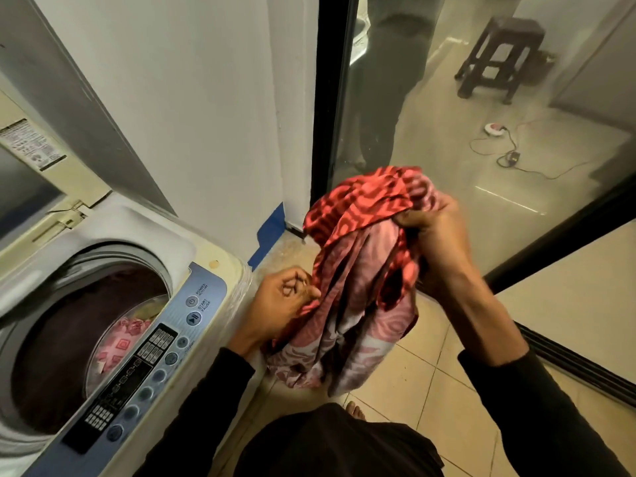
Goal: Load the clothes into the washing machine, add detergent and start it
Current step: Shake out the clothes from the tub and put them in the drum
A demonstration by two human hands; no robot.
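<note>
A red and pink patterned cloth (358,270) hangs bunched in the air to the right of the top-loading washing machine (213,270). My right hand (433,232) grips the cloth's upper bunch. My left hand (282,297) pinches its left edge, close to the machine's right side. The machine's lid (41,173) stands raised. Inside the drum (69,325) lie dark maroon fabric and a pink patterned piece (117,342). The control panel (144,366) with round buttons runs along the machine's front edge.
A white wall (206,115) with blue tape (272,232) at its base stands behind the machine. A glass sliding door (464,115) with a black frame is at the right; beyond it are a dark stool (499,56) and cables on the floor. My bare toes (354,409) show on the tiles.
</note>
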